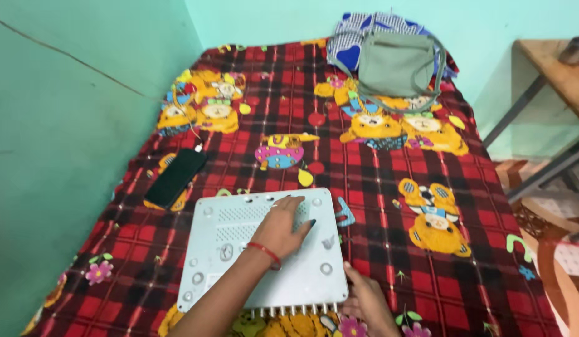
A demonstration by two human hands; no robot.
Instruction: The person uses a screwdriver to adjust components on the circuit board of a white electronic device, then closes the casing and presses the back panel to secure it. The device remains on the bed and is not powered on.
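A flat white electronics box [264,249], turned underside up with vent slots, screw holes and round feet showing, is laid on a red checked bedspread [377,187] printed with teddy bears, near the front edge of the bed. A row of small metal connectors is seen along its near edge. The left hand [283,224] is laid flat on the top of the casing, its fingers slightly spread and pressed down near the vents. The right hand [364,299] is set against the near right corner, thumb on the edge; its other fingers are hidden, so their state cannot be told. The box is judged stiff, smooth and fairly light, best gripped by its side edges, away from the connectors. A black smartphone [176,177] lies apart to the left, a grey shoulder bag [395,65] at the far end.
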